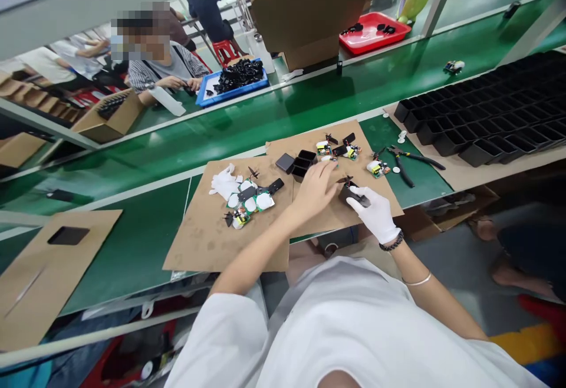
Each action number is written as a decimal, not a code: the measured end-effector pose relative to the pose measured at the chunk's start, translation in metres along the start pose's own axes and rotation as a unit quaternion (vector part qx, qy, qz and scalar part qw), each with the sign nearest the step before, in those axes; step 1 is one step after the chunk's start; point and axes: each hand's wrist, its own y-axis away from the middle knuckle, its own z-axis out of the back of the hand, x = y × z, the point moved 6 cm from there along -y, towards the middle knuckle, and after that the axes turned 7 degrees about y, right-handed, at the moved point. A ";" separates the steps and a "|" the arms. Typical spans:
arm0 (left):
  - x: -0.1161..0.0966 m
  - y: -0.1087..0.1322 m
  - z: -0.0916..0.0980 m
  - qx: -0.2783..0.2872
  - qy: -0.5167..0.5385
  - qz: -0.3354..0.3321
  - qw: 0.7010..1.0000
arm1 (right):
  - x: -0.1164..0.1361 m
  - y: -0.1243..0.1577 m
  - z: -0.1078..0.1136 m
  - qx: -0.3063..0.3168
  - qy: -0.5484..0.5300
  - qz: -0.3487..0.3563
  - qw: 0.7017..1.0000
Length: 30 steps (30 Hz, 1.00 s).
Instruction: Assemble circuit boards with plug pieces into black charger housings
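My right hand (375, 211), in a white glove, grips a small black plastic housing (354, 195) with dark wires at its far end. My left hand (315, 187) is bare and reaches across the cardboard with fingers stretched out and the thumb apart. Its fingertips are close to a circuit board with a white part (328, 158); whether they touch it I cannot tell. Black open boxes (304, 165) stand just beyond the left hand. Farther back lie circuit boards (352, 151) with yellow and white parts and black pieces. Another such board (378, 168) lies beyond my right hand.
Black-handled pliers (415, 158) lie at the right, near rows of black boxes (481, 105). At the left of the cardboard (198, 240) are a white glove (224, 181) and several round-topped boards (265, 201). Across the green belt (283, 102), a person sits beside a blue tray (234, 84).
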 end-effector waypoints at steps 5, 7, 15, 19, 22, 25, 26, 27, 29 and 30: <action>-0.032 0.078 -0.013 -0.080 0.192 0.119 0.971 | 0.045 0.027 0.006 -0.003 -0.227 -0.115 0.967; -0.037 0.098 -0.016 -0.153 0.256 0.177 0.938 | 0.072 0.036 0.011 0.059 -0.245 -0.118 0.960; -0.054 0.107 -0.005 -0.198 0.476 0.082 0.853 | 0.116 0.048 0.050 0.156 -0.292 0.008 0.944; -0.056 0.106 -0.001 -0.200 0.467 0.064 0.859 | 0.119 0.052 0.055 0.148 -0.223 0.059 0.962; -0.057 0.107 -0.002 -0.204 0.430 0.095 0.874 | 0.122 0.051 0.056 0.124 -0.168 0.087 0.974; -0.057 0.108 -0.003 -0.230 0.348 0.156 0.895 | 0.117 0.047 0.048 0.110 -0.139 0.061 0.982; -0.058 0.108 -0.002 -0.242 0.317 0.173 0.901 | 0.111 0.044 0.043 0.109 -0.152 0.027 0.982; -0.059 0.107 0.000 -0.256 0.286 0.184 0.905 | 0.105 0.042 0.037 0.107 -0.181 -0.018 0.978; -0.064 0.104 0.006 -0.290 0.232 0.183 0.911 | 0.091 0.040 0.022 0.103 -0.280 -0.123 0.947; -0.067 0.102 0.009 -0.304 0.208 0.173 0.913 | 0.085 0.039 0.014 0.105 -0.341 -0.173 0.918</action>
